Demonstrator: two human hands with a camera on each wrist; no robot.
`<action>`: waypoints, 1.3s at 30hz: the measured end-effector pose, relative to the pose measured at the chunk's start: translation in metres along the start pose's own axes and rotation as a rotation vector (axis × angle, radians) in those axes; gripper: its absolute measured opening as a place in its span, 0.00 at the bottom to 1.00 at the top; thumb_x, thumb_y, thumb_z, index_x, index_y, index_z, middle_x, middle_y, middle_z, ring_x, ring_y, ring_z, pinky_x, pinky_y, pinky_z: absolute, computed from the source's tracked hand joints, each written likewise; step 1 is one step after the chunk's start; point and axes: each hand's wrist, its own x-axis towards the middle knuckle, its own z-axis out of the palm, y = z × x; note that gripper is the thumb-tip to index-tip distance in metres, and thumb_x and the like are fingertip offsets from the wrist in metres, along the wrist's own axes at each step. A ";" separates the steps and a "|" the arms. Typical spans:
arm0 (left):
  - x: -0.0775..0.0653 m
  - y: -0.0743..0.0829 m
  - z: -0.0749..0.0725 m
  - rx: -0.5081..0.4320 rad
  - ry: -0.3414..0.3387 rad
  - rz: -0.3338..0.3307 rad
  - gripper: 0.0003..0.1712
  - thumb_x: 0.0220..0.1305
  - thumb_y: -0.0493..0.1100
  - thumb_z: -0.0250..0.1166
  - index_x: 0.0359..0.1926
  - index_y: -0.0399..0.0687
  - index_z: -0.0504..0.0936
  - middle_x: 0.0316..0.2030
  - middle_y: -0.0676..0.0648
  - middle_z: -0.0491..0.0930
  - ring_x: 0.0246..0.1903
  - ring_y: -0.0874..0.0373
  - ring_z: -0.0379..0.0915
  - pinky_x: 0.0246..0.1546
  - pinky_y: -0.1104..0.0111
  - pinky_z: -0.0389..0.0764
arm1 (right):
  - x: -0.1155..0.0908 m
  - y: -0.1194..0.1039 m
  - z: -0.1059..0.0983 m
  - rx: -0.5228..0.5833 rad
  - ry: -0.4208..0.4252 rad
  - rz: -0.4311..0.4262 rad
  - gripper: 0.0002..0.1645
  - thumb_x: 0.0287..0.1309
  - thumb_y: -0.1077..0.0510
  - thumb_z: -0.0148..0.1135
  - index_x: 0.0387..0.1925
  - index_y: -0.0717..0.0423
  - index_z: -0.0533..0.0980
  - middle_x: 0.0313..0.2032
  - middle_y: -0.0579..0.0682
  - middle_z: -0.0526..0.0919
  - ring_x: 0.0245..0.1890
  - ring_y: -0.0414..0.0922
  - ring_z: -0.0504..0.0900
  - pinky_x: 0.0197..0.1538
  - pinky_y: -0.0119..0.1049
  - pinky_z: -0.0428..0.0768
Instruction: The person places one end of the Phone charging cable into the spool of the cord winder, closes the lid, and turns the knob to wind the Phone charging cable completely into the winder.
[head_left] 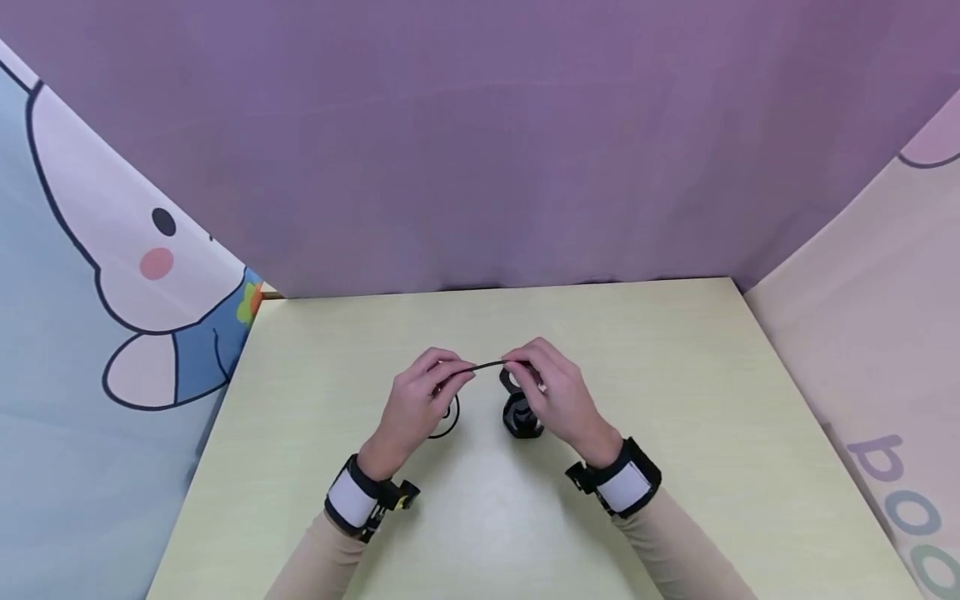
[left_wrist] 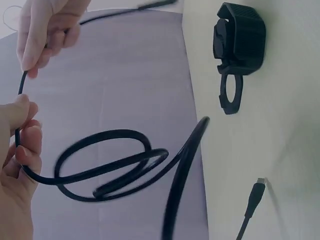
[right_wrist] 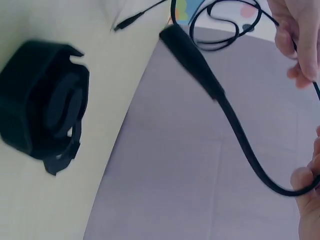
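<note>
Both hands hold a thin black cable (head_left: 487,365) stretched between them, a little above the pale yellow table (head_left: 675,400). My left hand (head_left: 448,381) pinches one part, and loops of the cable (left_wrist: 110,167) hang below it. My right hand (head_left: 525,372) pinches the cable a short way to the right. In the right wrist view the cable (right_wrist: 235,125) curves down to the right hand's fingers (right_wrist: 306,181). A small black device (head_left: 522,415) with a ring-shaped tab (left_wrist: 230,95) lies on the table under the right hand. The cable's plug end (left_wrist: 256,192) rests on the table.
Purple cloth (head_left: 480,142) hangs behind the table; printed cartoon cloths hang at the left (head_left: 112,275) and right (head_left: 862,350). Each wrist wears a black and white band (head_left: 352,498).
</note>
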 end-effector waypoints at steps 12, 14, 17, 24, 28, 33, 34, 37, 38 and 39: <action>-0.001 -0.004 -0.002 0.039 -0.049 -0.038 0.05 0.60 0.33 0.75 0.38 0.39 0.89 0.38 0.48 0.83 0.29 0.63 0.77 0.28 0.78 0.79 | -0.006 0.014 -0.024 -0.072 0.045 0.007 0.05 0.69 0.64 0.65 0.42 0.63 0.82 0.34 0.51 0.83 0.33 0.43 0.78 0.36 0.27 0.76; -0.002 -0.006 -0.004 0.053 -0.035 -0.032 0.05 0.59 0.32 0.76 0.37 0.39 0.89 0.37 0.47 0.83 0.28 0.62 0.77 0.28 0.77 0.79 | -0.007 0.017 -0.030 -0.087 0.065 0.015 0.06 0.70 0.62 0.64 0.41 0.63 0.82 0.34 0.51 0.83 0.34 0.44 0.79 0.36 0.28 0.76; -0.005 -0.009 -0.006 0.084 -0.019 -0.013 0.06 0.57 0.32 0.77 0.36 0.39 0.89 0.36 0.47 0.83 0.28 0.62 0.77 0.27 0.76 0.80 | -0.009 0.021 -0.038 -0.119 0.094 0.027 0.05 0.68 0.64 0.65 0.41 0.63 0.83 0.34 0.52 0.83 0.34 0.44 0.78 0.36 0.28 0.75; -0.009 -0.014 -0.010 0.119 -0.027 0.004 0.06 0.57 0.33 0.77 0.36 0.40 0.88 0.36 0.48 0.82 0.26 0.63 0.76 0.26 0.77 0.79 | -0.014 0.030 -0.053 -0.167 0.131 0.025 0.07 0.60 0.72 0.68 0.41 0.64 0.83 0.33 0.53 0.82 0.33 0.44 0.76 0.35 0.32 0.75; -0.010 -0.016 -0.013 0.125 -0.036 0.000 0.06 0.57 0.34 0.77 0.35 0.40 0.88 0.35 0.48 0.82 0.26 0.63 0.75 0.26 0.77 0.79 | -0.016 0.034 -0.059 -0.192 0.136 0.026 0.11 0.57 0.75 0.69 0.41 0.64 0.82 0.33 0.53 0.82 0.32 0.44 0.75 0.35 0.32 0.75; -0.013 -0.019 -0.015 0.144 -0.051 0.008 0.07 0.57 0.35 0.78 0.35 0.40 0.88 0.35 0.48 0.82 0.26 0.63 0.77 0.26 0.77 0.80 | -0.019 0.038 -0.066 -0.213 0.155 0.029 0.14 0.53 0.78 0.70 0.41 0.64 0.83 0.33 0.54 0.82 0.30 0.44 0.73 0.34 0.29 0.71; -0.013 -0.020 -0.016 0.152 -0.056 0.007 0.07 0.56 0.35 0.78 0.35 0.40 0.88 0.35 0.49 0.82 0.26 0.63 0.77 0.26 0.77 0.80 | -0.019 0.038 -0.067 -0.213 0.161 0.031 0.14 0.53 0.78 0.70 0.41 0.64 0.83 0.33 0.54 0.82 0.30 0.44 0.73 0.33 0.29 0.70; -0.015 -0.022 -0.019 0.172 -0.071 0.007 0.07 0.57 0.37 0.78 0.34 0.41 0.88 0.34 0.49 0.81 0.26 0.64 0.76 0.27 0.76 0.80 | -0.021 0.040 -0.071 -0.219 0.176 0.036 0.15 0.52 0.78 0.70 0.40 0.64 0.83 0.32 0.54 0.82 0.29 0.43 0.72 0.32 0.29 0.69; -0.016 -0.023 -0.019 0.178 -0.076 0.005 0.07 0.58 0.38 0.78 0.34 0.41 0.88 0.34 0.49 0.81 0.26 0.64 0.75 0.27 0.76 0.80 | -0.022 0.041 -0.072 -0.219 0.180 0.037 0.15 0.52 0.79 0.70 0.40 0.65 0.83 0.32 0.55 0.82 0.29 0.43 0.71 0.32 0.29 0.69; -0.017 -0.023 -0.020 0.186 -0.080 0.006 0.07 0.60 0.39 0.77 0.34 0.41 0.88 0.34 0.49 0.80 0.26 0.64 0.75 0.27 0.76 0.80 | -0.022 0.042 -0.074 -0.219 0.183 0.037 0.15 0.52 0.79 0.70 0.40 0.65 0.83 0.32 0.55 0.82 0.29 0.43 0.71 0.32 0.29 0.69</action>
